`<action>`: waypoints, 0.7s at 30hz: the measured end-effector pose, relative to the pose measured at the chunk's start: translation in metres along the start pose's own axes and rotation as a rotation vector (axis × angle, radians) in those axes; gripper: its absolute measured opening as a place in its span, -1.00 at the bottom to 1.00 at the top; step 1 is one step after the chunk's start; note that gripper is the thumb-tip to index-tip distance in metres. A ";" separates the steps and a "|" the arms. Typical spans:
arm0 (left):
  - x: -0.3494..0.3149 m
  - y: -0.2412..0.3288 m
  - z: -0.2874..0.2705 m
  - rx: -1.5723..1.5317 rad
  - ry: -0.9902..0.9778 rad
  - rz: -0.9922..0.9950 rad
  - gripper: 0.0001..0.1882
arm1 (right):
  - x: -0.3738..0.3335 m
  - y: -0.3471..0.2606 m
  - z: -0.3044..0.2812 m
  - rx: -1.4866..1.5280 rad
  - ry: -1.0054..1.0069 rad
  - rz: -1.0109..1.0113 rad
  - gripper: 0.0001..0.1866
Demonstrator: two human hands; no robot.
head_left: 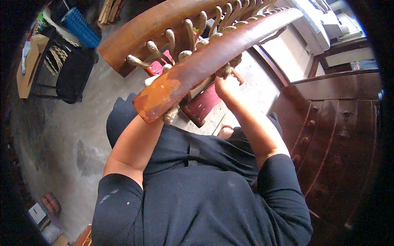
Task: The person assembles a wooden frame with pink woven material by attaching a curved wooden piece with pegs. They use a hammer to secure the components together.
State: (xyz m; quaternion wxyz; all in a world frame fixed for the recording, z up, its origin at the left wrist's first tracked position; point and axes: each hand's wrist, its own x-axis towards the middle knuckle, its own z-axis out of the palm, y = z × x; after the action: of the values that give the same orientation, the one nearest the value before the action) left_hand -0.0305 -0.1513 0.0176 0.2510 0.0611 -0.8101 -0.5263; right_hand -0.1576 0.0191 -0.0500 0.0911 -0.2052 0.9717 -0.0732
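A brown curved wooden rail (197, 61) slants across the space before me. Its near end has a worn orange patch. Behind it runs a second broad wooden rail (164, 30), with thick beige rope (170, 39) looped through a row of holes and across the gap. My left forearm goes up behind the near rail's lower end, next to a rope end (171, 115); that hand is hidden. My right hand (226, 85) is under the middle of the near rail, at a rope knot (224, 71). Its fingers are mostly hidden, so its grip is unclear.
Beneath the rails is a red slatted wooden piece (205, 102). A black chair (72, 76) and a blue textured roll (81, 26) stand at the far left. Dark carved wooden furniture (328, 135) fills the right side. The floor (74, 135) is grey concrete.
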 end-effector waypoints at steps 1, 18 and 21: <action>0.000 -0.004 -0.001 0.036 -0.002 0.066 -0.61 | -0.019 -0.016 -0.024 -0.047 -0.073 -0.097 -0.67; 0.022 -0.001 0.013 -0.035 0.002 0.293 -0.57 | -0.014 0.029 0.011 -0.292 0.243 -0.231 -0.79; 0.022 -0.015 0.008 0.045 0.005 0.370 -0.56 | -0.049 -0.006 -0.027 -0.010 -0.057 -0.176 -0.77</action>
State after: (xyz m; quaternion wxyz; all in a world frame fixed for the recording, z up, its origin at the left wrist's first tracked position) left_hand -0.0561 -0.1590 0.0096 0.3440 -0.0821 -0.8184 -0.4529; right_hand -0.1169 0.0362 -0.0154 0.1109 -0.2921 0.9474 -0.0701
